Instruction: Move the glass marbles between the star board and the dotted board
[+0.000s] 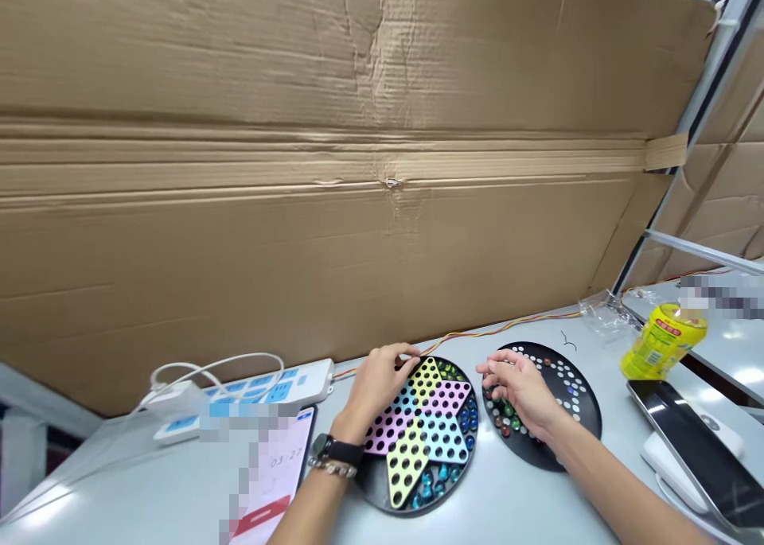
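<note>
Resting left hand [376, 387] on checkers board [382, 493], right hand [519, 390] seemingly on marbles [506, 418].

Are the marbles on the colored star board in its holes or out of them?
Out: the visible holes of the colored star board look empty, and teal marbles lie in its black rim.

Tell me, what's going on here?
At a table, a person's left hand is at the edge of a colourful Chinese checkers star board, with blue marbles around its rim. Their right hand is over a round black board, near a cluster of marbles.
</note>
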`<state>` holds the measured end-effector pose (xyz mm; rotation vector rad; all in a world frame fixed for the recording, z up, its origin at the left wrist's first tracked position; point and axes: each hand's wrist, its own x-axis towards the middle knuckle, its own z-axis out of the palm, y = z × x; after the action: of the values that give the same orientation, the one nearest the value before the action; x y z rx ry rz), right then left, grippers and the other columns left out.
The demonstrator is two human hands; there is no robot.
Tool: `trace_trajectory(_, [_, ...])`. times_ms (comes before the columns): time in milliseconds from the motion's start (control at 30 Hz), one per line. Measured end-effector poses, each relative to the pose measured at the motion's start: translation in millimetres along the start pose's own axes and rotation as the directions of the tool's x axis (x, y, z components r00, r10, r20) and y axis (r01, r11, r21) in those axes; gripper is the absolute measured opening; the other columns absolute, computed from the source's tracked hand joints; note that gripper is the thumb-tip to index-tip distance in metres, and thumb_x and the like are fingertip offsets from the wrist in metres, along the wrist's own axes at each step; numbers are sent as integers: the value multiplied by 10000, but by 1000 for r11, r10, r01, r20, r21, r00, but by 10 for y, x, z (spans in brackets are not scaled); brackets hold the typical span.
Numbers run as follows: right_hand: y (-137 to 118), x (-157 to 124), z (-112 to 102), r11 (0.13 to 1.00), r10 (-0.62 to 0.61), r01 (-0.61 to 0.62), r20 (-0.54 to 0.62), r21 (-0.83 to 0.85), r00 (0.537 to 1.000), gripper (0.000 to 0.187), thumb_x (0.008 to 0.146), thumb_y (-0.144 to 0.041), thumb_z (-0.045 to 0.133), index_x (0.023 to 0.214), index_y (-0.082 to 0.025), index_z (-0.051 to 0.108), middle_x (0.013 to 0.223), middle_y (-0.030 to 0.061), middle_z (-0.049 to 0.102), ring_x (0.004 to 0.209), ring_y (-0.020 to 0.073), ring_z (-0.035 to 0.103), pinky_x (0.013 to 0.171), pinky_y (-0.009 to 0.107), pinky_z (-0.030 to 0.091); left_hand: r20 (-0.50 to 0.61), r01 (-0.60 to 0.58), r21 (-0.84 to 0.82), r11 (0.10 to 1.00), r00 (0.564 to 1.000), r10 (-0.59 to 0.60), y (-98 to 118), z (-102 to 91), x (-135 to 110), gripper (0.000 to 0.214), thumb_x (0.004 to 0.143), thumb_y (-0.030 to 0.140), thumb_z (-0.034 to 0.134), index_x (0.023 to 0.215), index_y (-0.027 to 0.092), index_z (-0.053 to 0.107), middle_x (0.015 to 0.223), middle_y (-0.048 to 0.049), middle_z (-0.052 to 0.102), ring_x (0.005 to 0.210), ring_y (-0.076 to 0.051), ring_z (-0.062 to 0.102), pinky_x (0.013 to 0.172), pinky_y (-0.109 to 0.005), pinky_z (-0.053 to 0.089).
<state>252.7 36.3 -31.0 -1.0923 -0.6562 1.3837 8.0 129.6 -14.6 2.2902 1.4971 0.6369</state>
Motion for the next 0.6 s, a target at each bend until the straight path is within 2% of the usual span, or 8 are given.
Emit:
trace_trajectory(67, [13,-7,18,1000,0,0,-2,-18,1000,474,569,-403,909,855,-173,609,889,85,766,643,123,643,521,206,474,30,-15,-3,1000,999,15,-31,33,-4,258,911,335,540,996,270,776,1004,-23,793,897,-249,720,834,-351,523])
trace_trajectory(133, [29,-15,33,998,4,-4,3,-55,1000,470,588,-413,895,879,-174,614,895,87,768,664,132,655,520,207,474,24,-52,-18,998,998,53,69,49,-32,273,918,325,539,1069,263,757,1082,-34,777,955,-245,707,885,-358,513])
trace_trajectory(167, [38,-18,38,997,5,-4,9,-83,1000,469,604,-427,884,896,-172,620,892,87,768,677,138,660,519,207,475,17,-82,-32,996,996,82,162,49,-54,282,920,326,546,1110,256,742,1120,-40,764,982,-241,697,907,-359,506])
trace_trajectory(233, [59,-27,46,990,-1,6,32,-142,1000,479,636,-461,860,940,-169,633,878,85,768,706,154,672,523,212,477,19,-211,-87,974,977,213,394,48,-112,267,907,328,591,1122,248,728,1130,-44,747,1005,-229,681,915,-340,503])
trace_trajectory(333, [83,-57,54,980,1,19,100,-200,995,521,677,-514,829,1012,-161,641,886,93,769,763,183,693,554,231,487,103,-384,-121,915,912,396,715,75,-210,204,881,314,662,1068,269,730,1027,-14,732,947,-201,671,844,-292,497])
trace_trajectory(467, [77,-128,78,966,15,32,180,-257,983,561,724,-549,798,1097,-161,639,850,81,763,773,193,695,603,256,498,120,-432,-34,901,893,433,871,154,-293,108,916,267,615,902,229,715,869,-16,692,819,-187,636,740,-282,460])
trace_trajectory(600, [30,-166,101,953,21,53,242,-297,970,525,746,-541,776,1096,-172,649,831,70,751,773,199,686,618,272,507,103,-432,-101,896,891,441,863,154,-298,141,943,286,584,888,238,705,840,2,680,789,-170,622,704,-267,443])
